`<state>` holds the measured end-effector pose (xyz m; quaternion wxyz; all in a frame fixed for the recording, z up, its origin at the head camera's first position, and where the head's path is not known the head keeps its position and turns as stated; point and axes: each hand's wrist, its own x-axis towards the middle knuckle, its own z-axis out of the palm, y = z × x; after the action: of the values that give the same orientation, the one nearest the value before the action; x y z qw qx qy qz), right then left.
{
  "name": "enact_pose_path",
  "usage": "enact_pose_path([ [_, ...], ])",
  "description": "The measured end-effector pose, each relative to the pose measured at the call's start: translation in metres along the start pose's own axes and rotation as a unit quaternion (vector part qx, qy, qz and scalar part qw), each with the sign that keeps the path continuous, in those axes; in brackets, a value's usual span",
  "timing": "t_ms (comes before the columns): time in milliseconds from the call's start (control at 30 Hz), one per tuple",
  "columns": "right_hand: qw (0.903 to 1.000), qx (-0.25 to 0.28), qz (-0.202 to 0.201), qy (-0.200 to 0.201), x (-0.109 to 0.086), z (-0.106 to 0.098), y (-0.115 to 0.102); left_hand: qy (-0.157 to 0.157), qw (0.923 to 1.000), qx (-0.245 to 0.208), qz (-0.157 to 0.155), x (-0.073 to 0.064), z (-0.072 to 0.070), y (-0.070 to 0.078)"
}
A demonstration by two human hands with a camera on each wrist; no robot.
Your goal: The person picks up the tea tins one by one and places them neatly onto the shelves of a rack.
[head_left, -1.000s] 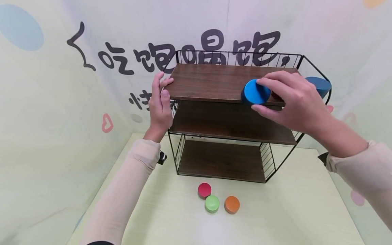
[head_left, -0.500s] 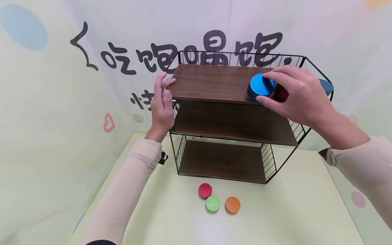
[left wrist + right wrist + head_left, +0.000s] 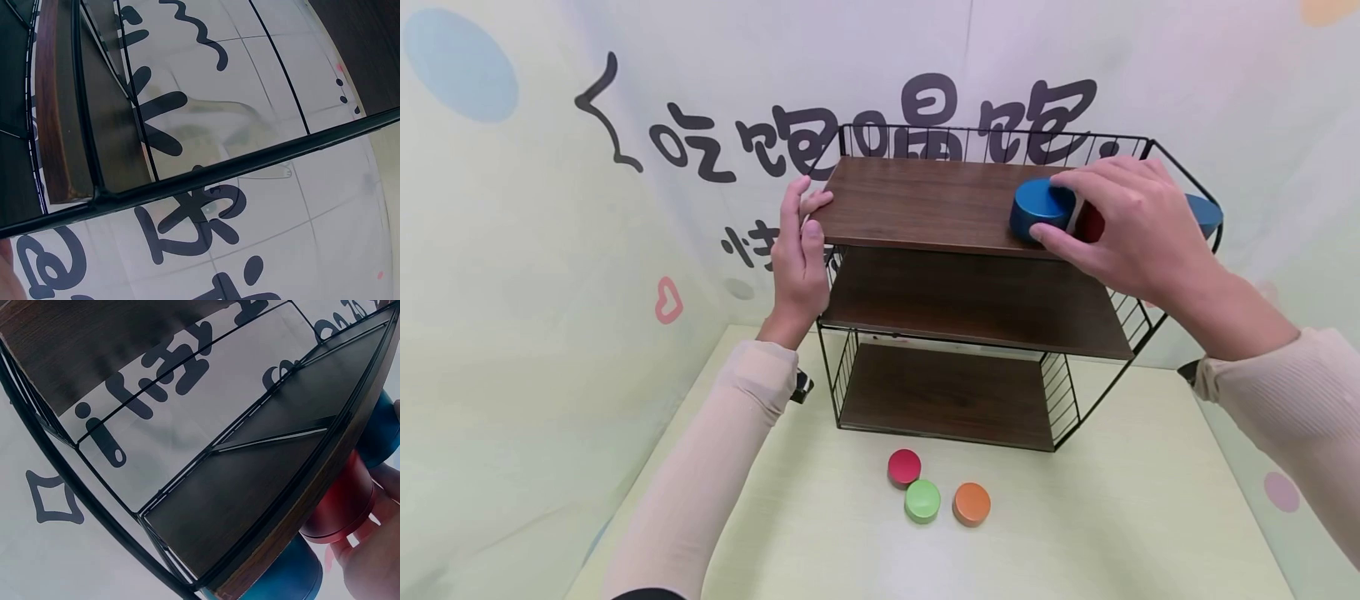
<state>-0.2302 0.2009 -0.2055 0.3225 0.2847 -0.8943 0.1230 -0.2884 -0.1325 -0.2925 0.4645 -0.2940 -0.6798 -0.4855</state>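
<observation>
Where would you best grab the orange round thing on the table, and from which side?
Probably the curved side of the orange round thing, from above and the right: it is a short cylinder, flat face up, with the green one to its left.

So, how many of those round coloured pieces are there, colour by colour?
Blue: 2, the held blue piece and the far-right blue piece
Red: 2, the upper red piece and the lower red piece
Green: 1, the green piece
Orange: 1, the orange piece
Total: 6 in view
</observation>
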Motion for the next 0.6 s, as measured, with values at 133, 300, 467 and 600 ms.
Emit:
enact_pose_path([
  [133,0.9997,-0.01,0.018,-0.016,0.0,0.0005,0.0,0.002,1.0,-0.003,0.004,0.0003,-0.0001,0.0028],
  [300,0.9988,-0.02,0.033,-0.03,0.0003,0.0012,0.0008,0.004,1.0,-0.002,0.006,-0.0004,0.0004,-0.0012],
  [467,0.9984,-0.022,0.039,-0.034,0.0013,0.0014,0.0014,0.003,1.0,0.001,0.004,-0.0006,0.0013,-0.0058],
  [600,0.9994,-0.008,0.034,-0.004,-0.0023,0.0002,0.0016,-0.001,1.0,0.003,-0.001,-0.0014,0.0014,-0.007],
])
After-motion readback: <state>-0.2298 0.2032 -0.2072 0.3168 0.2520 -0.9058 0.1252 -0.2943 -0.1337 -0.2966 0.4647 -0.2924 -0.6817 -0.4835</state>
